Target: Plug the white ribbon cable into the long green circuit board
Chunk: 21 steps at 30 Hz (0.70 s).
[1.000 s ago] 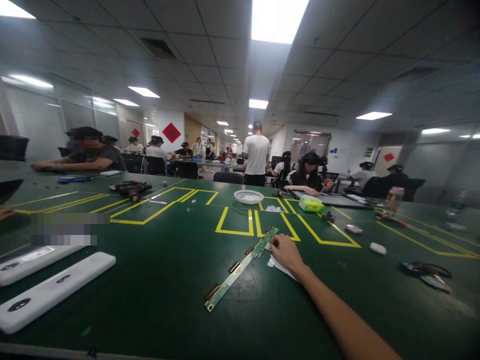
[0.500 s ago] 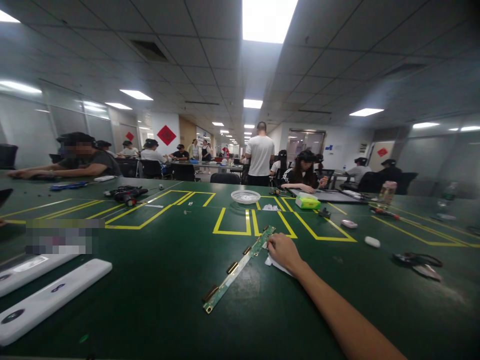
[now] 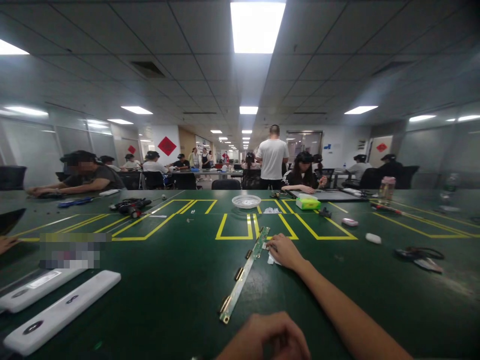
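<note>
A long, narrow green circuit board (image 3: 243, 277) with several gold-coloured parts along its left edge lies slantwise on the green table. My right hand (image 3: 285, 251) is closed at the board's far end, its fingertips at the right edge. White paper-like pieces (image 3: 272, 259) show beside and under those fingers; the exact contact is hidden. My left hand (image 3: 268, 332) is at the bottom middle, below the board's near end and apart from it. Its fingers are loosely bent, with a gap beneath them, and nothing shows in them. The lower fingertips are cut off by the frame.
Long white cases (image 3: 63, 310) lie at left. A white basket (image 3: 246, 201), a green packet (image 3: 308, 203) and a black tool (image 3: 131, 206) sit farther back. A white case (image 3: 373, 238) and a dark cable (image 3: 422, 254) are at right. Co-workers sit around the far side.
My left hand has come into view from below. The board's near end has swung right, while my right hand stays at its far end. The view has tilted upward slightly.
</note>
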{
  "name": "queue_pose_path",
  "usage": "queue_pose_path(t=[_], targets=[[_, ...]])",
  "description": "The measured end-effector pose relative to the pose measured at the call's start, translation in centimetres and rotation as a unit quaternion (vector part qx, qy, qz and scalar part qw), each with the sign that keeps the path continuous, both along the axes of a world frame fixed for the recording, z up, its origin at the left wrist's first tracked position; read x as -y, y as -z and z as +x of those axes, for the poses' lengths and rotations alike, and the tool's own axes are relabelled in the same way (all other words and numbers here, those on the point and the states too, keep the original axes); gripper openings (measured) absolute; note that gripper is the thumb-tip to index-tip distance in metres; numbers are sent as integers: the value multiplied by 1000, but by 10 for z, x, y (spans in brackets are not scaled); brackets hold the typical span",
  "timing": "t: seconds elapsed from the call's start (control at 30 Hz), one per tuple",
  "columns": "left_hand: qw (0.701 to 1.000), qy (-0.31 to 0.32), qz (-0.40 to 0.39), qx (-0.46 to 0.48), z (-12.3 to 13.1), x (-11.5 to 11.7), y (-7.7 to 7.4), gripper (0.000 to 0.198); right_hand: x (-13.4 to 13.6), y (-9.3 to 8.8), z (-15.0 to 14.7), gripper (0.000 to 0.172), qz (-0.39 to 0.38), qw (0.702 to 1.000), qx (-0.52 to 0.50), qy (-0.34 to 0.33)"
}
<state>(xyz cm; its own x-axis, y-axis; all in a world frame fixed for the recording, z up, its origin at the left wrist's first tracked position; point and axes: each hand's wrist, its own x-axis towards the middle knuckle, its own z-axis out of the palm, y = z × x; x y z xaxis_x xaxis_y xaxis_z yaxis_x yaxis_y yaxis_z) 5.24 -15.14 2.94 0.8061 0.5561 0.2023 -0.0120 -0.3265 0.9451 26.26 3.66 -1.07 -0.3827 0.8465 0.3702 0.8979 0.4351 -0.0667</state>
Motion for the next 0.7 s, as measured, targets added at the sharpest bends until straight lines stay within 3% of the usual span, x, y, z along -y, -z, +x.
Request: queue_pose_path(t=[0.1, 0.23, 0.33, 0.47, 0.6, 0.7], targets=[[966, -96, 230, -70, -16, -28, -19, 19, -2, 2, -2, 27, 14, 999, 8, 39], [887, -214, 385, -138, -36, -89, -18, 21, -4, 4, -5, 27, 11, 1000, 10, -25], [858, -292, 385, -175, -47, -143, -2, 20, -5, 3, -5, 28, 17, 1000, 12, 11], [873, -352, 289, -171, -48, -196, 18, 24, -4, 1, -5, 27, 6, 999, 31, -25], [861, -342, 308, -215, -34, -219, 26, 33, -4, 2, -7, 28, 3, 1000, 18, 3], [845, -328, 339, -252, -15, -224, 29, 40, -4, 1, -9, 25, -3, 999, 22, -39]])
